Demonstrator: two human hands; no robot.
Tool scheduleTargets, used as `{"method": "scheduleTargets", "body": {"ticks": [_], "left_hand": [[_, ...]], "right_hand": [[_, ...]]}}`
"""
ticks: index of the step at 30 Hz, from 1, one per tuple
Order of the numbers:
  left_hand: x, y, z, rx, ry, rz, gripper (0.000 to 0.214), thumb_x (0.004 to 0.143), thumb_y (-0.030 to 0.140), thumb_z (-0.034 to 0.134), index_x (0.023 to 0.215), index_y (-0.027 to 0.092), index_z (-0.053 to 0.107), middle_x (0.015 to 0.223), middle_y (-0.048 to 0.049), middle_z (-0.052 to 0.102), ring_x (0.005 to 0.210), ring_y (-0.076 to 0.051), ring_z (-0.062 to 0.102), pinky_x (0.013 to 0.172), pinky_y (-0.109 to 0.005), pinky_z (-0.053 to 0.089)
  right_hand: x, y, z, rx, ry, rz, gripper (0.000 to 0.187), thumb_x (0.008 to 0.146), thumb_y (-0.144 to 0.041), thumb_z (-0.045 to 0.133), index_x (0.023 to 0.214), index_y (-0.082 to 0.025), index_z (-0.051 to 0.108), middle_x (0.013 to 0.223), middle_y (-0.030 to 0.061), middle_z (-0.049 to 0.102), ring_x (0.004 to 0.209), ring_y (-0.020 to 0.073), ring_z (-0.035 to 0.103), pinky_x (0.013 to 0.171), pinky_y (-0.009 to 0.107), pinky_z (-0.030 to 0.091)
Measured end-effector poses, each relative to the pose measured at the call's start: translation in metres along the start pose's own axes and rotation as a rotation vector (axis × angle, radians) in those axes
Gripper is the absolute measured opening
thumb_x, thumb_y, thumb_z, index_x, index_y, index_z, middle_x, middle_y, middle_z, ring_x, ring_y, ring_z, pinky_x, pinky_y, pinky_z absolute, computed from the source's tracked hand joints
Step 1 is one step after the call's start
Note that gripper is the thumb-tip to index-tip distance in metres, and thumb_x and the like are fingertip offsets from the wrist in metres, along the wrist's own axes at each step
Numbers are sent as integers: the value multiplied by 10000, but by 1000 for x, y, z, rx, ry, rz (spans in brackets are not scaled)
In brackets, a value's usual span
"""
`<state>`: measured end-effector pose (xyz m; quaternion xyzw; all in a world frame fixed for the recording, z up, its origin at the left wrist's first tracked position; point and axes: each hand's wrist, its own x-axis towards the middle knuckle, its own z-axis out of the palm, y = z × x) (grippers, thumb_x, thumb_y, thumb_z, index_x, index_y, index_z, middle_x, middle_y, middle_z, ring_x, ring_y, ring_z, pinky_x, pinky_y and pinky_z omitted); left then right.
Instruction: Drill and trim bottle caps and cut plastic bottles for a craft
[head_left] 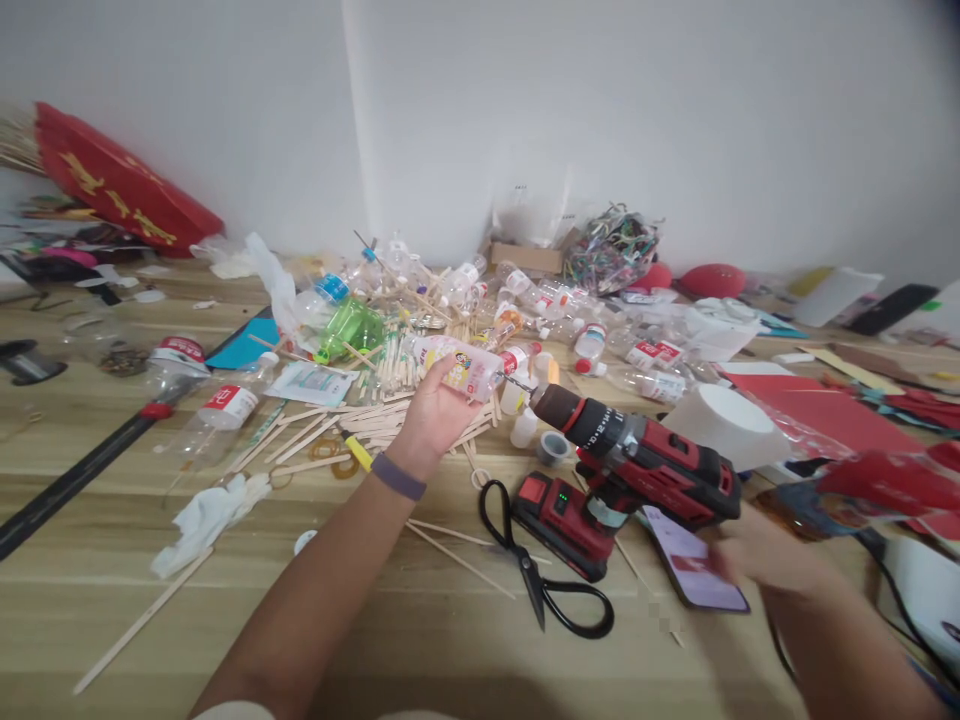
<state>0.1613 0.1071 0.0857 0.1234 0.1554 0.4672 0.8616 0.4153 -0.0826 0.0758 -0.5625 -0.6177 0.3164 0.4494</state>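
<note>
My left hand is closed around a small plastic bottle with a pink and yellow cartoon label, tilted over the wooden sticks. Close against the bottle's right end is the bit of a red and black cordless drill, which points left. Whether the bit has entered the plastic cannot be made out. My right hand is smeared by motion at the drill's rear end, over a phone with a lit screen; its fingers are unclear. Black-handled scissors lie beside the drill's battery.
Wooden sticks are heaped mid-table, with a yellow cutter among them. Several plastic bottles crowd the back. A black pole with a bottle top lies left. A white paper roll and red sheets lie right.
</note>
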Motion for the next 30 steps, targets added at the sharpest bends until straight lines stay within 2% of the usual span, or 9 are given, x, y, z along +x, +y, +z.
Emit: {"method": "scheduleTargets", "body": {"ticks": [2, 3, 6, 8, 11, 15, 17, 22, 30], "left_hand": [[-1, 0, 1, 3, 12, -4, 166, 924, 183, 491, 818, 195, 618, 769, -39, 714, 741, -174, 693, 753, -312, 545], [-1, 0, 2, 5, 21, -5, 162, 924, 184, 495, 816, 196, 616, 766, -38, 713, 734, -172, 692, 747, -309, 547], [-1, 0, 5, 9, 53, 7, 149, 924, 200, 518, 813, 198, 617, 744, -31, 705, 695, -162, 681, 711, -294, 546], [-2, 0, 7, 12, 71, 21, 132, 925, 219, 537, 829, 199, 626, 747, -26, 702, 686, -159, 677, 697, -288, 546], [-4, 0, 9, 13, 89, 46, 113, 921, 212, 555, 836, 200, 628, 761, -13, 699, 687, -143, 673, 709, -266, 545], [-4, -1, 10, 19, 86, 67, 125, 917, 176, 556, 819, 199, 630, 795, -14, 705, 726, -139, 684, 748, -255, 545], [-3, -1, 9, 22, 71, 70, 125, 916, 177, 556, 821, 197, 634, 804, -20, 709, 740, -148, 690, 764, -271, 550], [0, 3, 1, 24, -4, 66, 144, 894, 132, 543, 815, 206, 638, 768, -10, 720, 761, -157, 698, 819, -295, 554], [-9, 10, -7, 29, -153, 54, 219, 892, 97, 515, 922, 251, 668, 836, 1, 766, 1279, -212, 542, 1017, -309, 482]], "right_hand": [[0, -14, -27, -26, -28, -45, 722, 612, -851, 606, 1124, -358, 732, 1094, 136, 721, 1029, 371, 670, 831, 514, 557], [2, -24, -37, -91, 47, -64, 618, 732, -796, 551, 1177, -395, 704, 1172, 110, 705, 1071, 344, 661, 871, 490, 543], [23, -66, -47, -466, 240, -29, 389, 838, -666, 556, 1103, -434, 722, 1152, 49, 727, 1076, 329, 655, 902, 479, 525], [48, -97, -33, -680, 213, -100, 360, 882, -629, 512, 1042, -400, 740, 1102, 33, 745, 1057, 341, 656, 888, 506, 520], [90, -128, 6, -895, -95, -174, 362, 905, -523, 490, 1040, -303, 745, 1061, 50, 756, 936, 323, 691, 783, 468, 538], [135, -132, 58, -1021, -263, -174, 233, 878, -293, 548, 797, -223, 756, 793, 55, 754, 692, 220, 658, 636, 327, 469], [148, -128, 74, -1055, -319, -148, 276, 872, -235, 562, 643, -208, 713, 648, 45, 706, 599, 180, 620, 563, 284, 416], [153, -126, 90, -1102, -360, -41, 278, 908, -181, 567, 655, -184, 683, 656, 19, 690, 590, 149, 614, 564, 269, 437], [138, -133, 97, -1191, -362, 20, 211, 968, -346, 564, 1003, -165, 667, 1046, 49, 681, 902, 185, 658, 801, 368, 552]]}}
